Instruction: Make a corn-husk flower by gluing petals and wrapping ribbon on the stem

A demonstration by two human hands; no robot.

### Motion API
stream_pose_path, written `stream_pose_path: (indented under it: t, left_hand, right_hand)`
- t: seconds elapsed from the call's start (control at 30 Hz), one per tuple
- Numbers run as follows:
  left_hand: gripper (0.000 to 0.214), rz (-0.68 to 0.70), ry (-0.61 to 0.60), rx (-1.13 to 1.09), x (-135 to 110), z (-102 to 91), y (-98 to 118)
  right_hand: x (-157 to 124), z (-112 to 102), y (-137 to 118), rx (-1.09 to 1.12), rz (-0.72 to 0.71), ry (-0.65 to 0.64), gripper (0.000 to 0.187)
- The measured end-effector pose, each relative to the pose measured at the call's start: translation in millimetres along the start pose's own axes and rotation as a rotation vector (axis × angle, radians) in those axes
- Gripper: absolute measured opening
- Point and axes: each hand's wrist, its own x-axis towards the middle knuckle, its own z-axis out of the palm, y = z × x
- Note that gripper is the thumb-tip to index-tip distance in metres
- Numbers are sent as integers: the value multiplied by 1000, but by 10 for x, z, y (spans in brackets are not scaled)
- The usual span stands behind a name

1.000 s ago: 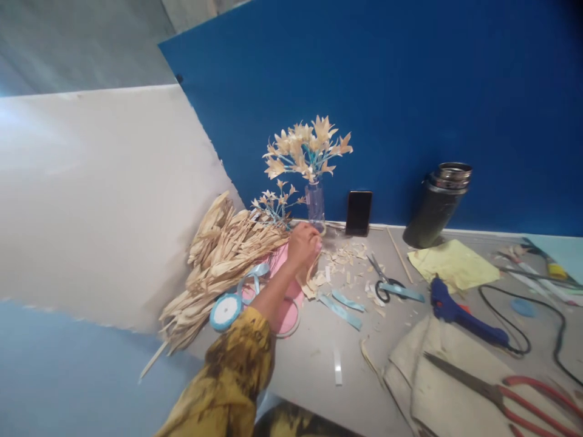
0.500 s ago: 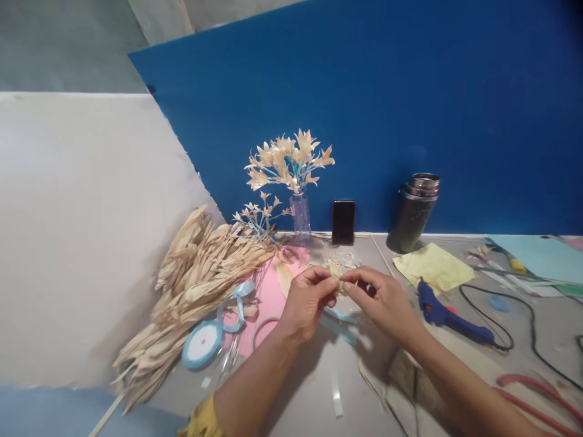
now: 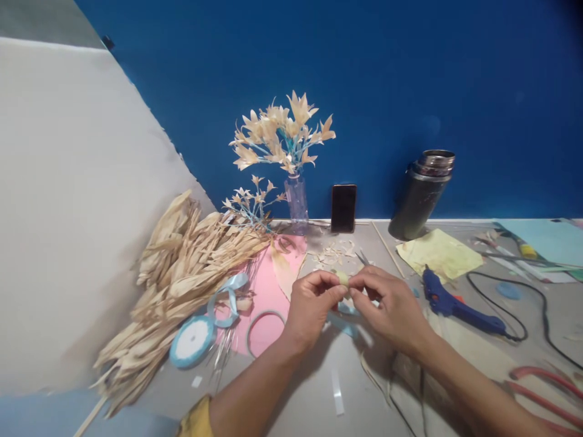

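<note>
1. Above mid worktop (image 3: 310,403), well fwd of its back edge: 1 small pale yellow-green piece (image 3: 342,278), btwn 2 hands.
2. L hand (image 3: 310,309): thumb + fingertips closed, pinching piece's L side.
3. R hand (image 3: 387,306): thumb + fingertips closed, pinching its R side.
4. Back edge, L to R: 1 clear vase (image 3: 297,206) w/ 1 bunch pale flowers (image 3: 276,130) (too many to count); 1 phone (image 3: 343,209), upright; 1 flask (image 3: 416,203).
5. Twd L edge: 1 husk pile (image 3: 195,273), 1 ribbon roll (image 3: 192,341), 1 pink sheet (image 3: 268,288).
6. Twd R edge: 1 blue glue gun (image 3: 464,311), 1 yellow sheet (image 3: 439,252) behind it; 1 pr red handles (image 3: 546,397) nr front R corner.
</note>
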Motion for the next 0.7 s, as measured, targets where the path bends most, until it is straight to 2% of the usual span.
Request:
stream_pose_path:
  t: [0.17, 0.53, 0.63, 0.7]
  left_hand:
    - [7, 9, 14, 26, 11, -22, -17]
    - [9, -16, 15, 56, -31, 14, -20]
    - [15, -26, -10, -24, -24, 8, -60]
    - [23, -46, -86, -162, -29, -21, -33]
  right_hand:
    - [-6, -4, -6, -12, 2, -22, 17]
    - [-28, 55, 34, -119, -23, 25, 19]
    - [-11, 63, 66, -171, -24, 69, 19]
    - [38, 41, 149, -160, 79, 99, 18]
